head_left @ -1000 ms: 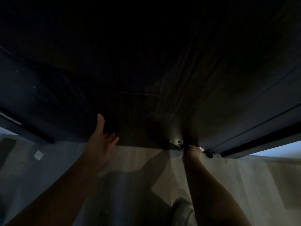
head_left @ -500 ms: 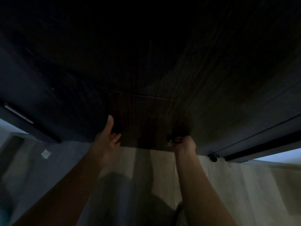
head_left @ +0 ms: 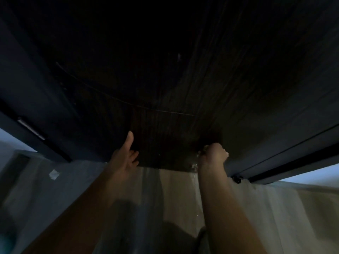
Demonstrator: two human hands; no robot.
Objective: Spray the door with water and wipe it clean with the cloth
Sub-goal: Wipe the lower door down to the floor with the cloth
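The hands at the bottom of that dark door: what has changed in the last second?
The right hand, fisted on something pale, probably the cloth, slid left along the door's bottom edge, away from the black doorstop. The left hand stayed open against the door.

Right hand point(head_left: 212, 155) shifts left along the bottom edge of the door point(head_left: 165, 70): 1 s ago it sits by the black door stop point(head_left: 237, 179) at the frame corner, now it is well left of it, nearer the left hand point(head_left: 124, 158). Fist rides slightly higher on the panel; pale cloth point(head_left: 202, 153) bunched in it, barely visible, was more exposed earlier. Left hand drifts right and a touch up, thumb up, palm on door. View swings too: hinge point(head_left: 31, 128) at left now in frame, white scrap point(head_left: 54, 174) on floor point(head_left: 174, 189) moves right, door stop shifts right.
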